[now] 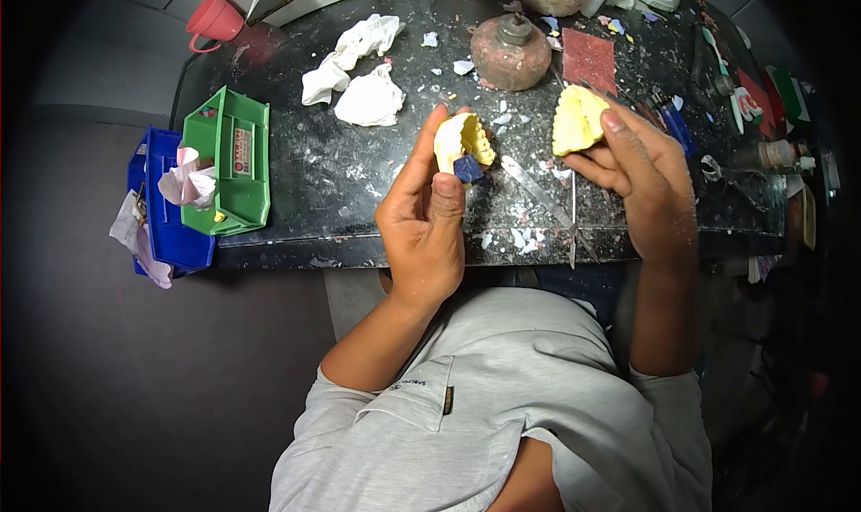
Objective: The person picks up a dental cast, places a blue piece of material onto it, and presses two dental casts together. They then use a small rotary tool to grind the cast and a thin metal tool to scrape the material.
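Note:
My left hand (423, 221) is closed around a yellow dental cast (451, 144) with a row of teeth along its right side. A small dark blue piece (467, 169) sits on that cast near my thumb. In my right hand (647, 176), a second yellow dental cast (578, 120) is gripped between thumb and fingers, its toothed edge facing left. The two casts are apart, both held above the black worktop. Between my hands lie a knife-like metal tool (536, 192) and a thin metal instrument (573, 221).
A round, stained burner bottle (510, 55) and a red wax sheet (589, 61) are behind the casts. Crumpled white tissue (370, 97) lies left. Green (254, 167) and blue (184, 247) bins stand at the table's left edge. Plaster scraps litter the black worktop (305, 180).

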A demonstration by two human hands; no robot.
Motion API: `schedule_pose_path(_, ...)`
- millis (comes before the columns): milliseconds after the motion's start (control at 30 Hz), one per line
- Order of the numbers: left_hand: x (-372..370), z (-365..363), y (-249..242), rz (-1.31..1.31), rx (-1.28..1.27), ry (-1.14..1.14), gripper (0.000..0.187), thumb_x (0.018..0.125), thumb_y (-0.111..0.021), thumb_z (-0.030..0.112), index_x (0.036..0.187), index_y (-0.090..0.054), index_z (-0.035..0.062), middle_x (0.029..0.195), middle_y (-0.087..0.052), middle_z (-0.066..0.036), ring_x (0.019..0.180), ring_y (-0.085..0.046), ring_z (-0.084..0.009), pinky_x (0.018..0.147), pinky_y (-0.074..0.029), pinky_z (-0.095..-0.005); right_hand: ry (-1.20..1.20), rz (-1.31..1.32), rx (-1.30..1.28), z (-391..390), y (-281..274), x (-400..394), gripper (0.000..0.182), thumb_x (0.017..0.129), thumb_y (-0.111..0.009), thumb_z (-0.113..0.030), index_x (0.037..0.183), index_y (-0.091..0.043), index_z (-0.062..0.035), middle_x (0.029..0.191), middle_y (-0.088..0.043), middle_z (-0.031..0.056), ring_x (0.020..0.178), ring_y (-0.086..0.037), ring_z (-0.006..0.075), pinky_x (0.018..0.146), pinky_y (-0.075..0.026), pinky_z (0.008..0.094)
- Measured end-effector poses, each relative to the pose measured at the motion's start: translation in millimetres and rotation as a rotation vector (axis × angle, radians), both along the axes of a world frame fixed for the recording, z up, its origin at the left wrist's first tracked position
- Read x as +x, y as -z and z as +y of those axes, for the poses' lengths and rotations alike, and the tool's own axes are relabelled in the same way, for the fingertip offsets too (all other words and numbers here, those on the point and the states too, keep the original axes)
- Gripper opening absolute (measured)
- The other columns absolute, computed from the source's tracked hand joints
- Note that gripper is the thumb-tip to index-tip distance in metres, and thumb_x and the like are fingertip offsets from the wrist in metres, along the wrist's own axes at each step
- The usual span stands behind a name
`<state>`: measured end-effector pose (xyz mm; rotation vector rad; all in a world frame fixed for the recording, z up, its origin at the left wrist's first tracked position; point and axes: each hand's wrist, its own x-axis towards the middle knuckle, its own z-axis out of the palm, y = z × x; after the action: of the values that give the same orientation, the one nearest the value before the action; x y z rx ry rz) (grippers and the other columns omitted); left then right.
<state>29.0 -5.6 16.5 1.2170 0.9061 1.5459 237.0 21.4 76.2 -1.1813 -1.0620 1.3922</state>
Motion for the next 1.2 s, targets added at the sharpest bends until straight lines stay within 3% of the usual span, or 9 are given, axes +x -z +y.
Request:
schedule_pose_path(233,-3,10,-12,-0.202,-0.079,0.183,0.072,0.107,-0.048,0.044,0.155,-0.032,-0.0081,0.147,-0.052,-0.030,0.131,-0.057,-0.0456,0.111,-0.047,-0.0545,0.091,-0.326,0.133,5,2,0,0.032,0.102,-0.061,-0.015,0.123,-0.066,0.0090,0.109,-0.072,0.0189,0.098,-0.072,0.0187,0.087,-0.061,0.0309)
schedule_pose_path(267,-3,10,-11,-0.292,-0.079,0.207,0.071,0.106,-0.053,0.039,0.155,-0.033,-0.0092,0.148,-0.052,-0.026,0.127,-0.062,-0.0351,0.105,-0.053,-0.0441,0.089,-0.325,0.131,3,-1,-3,0.032,0.102,-0.061,-0.015,0.123,-0.066,0.0090,0.109,-0.072,0.0189,0.098,-0.072,0.0187,0.087,-0.061,0.0309)
schedule_pose_path(333,-2,9,-12,-0.287,-0.074,0.210,0.072,0.106,-0.054,0.039,0.154,-0.033,-0.0089,0.148,-0.052,-0.026,0.128,-0.062,-0.0344,0.106,-0.053,-0.0434,0.177,-0.757,0.372,-3,-13,-10,0.021,0.100,-0.066,-0.009,0.116,-0.072,0.0021,0.105,-0.072,0.0073,0.078,-0.061,0.0072,0.068,-0.050,0.0207)
schedule_pose_path(467,4,8,-16,-0.281,-0.046,0.218,0.075,0.103,-0.059,0.040,0.154,-0.032,-0.0081,0.149,-0.052,-0.026,0.131,-0.059,-0.0333,0.109,-0.050,-0.0434,0.027,-0.779,0.539,-10,-15,-24,0.011,0.095,-0.072,-0.006,0.104,-0.076,-0.0020,0.091,-0.067,-0.0005,0.067,-0.045,0.0024,0.059,-0.037,0.0194)
schedule_pose_path(533,6,7,-15,-0.278,-0.044,0.223,0.075,0.103,-0.061,0.040,0.154,-0.032,-0.0075,0.149,-0.051,-0.026,0.132,-0.058,-0.0332,0.110,-0.048,-0.0436,-0.147,-0.476,0.443,-11,-7,-37,0.007,0.092,-0.075,-0.003,0.099,-0.074,0.0000,0.080,-0.060,-0.0041,0.065,-0.038,0.0001,0.055,-0.030,0.0180)
schedule_pose_path(767,3,7,-12,-0.206,0.001,0.209,0.076,0.101,-0.063,0.040,0.153,-0.033,-0.0058,0.151,-0.049,-0.025,0.134,-0.056,-0.0329,0.114,-0.045,-0.0438,-0.203,-0.226,0.090,-10,-21,-33,0.004,0.094,-0.072,-0.001,0.097,-0.072,0.0017,0.071,-0.053,-0.0082,0.059,-0.037,-0.0026,0.053,-0.027,0.0172)
schedule_pose_path(833,1,6,-15,-0.242,-0.031,0.217,0.076,0.102,-0.062,0.041,0.153,-0.033,-0.0058,0.151,-0.048,-0.026,0.134,-0.056,-0.0342,0.114,-0.046,-0.0445,-0.206,-0.226,0.046,-6,-22,-21,0.006,0.094,-0.069,0.002,0.098,-0.071,0.0039,0.074,-0.055,-0.0054,0.062,-0.040,-0.0016,0.054,-0.028,0.0174)
schedule_pose_path(900,0,6,-16,-0.277,-0.061,0.226,0.076,0.102,-0.060,0.042,0.154,-0.032,-0.0058,0.152,-0.047,-0.027,0.135,-0.056,-0.0356,0.114,-0.046,-0.0452,-0.107,-0.623,0.412,0,-8,-16,0.010,0.089,-0.072,-0.004,0.095,-0.072,0.0031,0.081,-0.068,0.0085,0.069,-0.062,0.0133,0.063,-0.050,0.0287)
schedule_pose_path(1200,-5,4,-22,-0.392,-0.123,0.342,0.077,0.106,-0.040,0.053,0.157,-0.025,-0.0032,0.154,-0.038,-0.036,0.136,-0.051,-0.0509,0.110,-0.051,-0.0480,0.357,-1.197,0.437,29,4,54,0.021,0.091,-0.076,-0.018,0.103,-0.074,-0.0019,0.099,-0.068,0.0110,0.088,-0.065,0.0227,0.081,-0.051,0.0368)
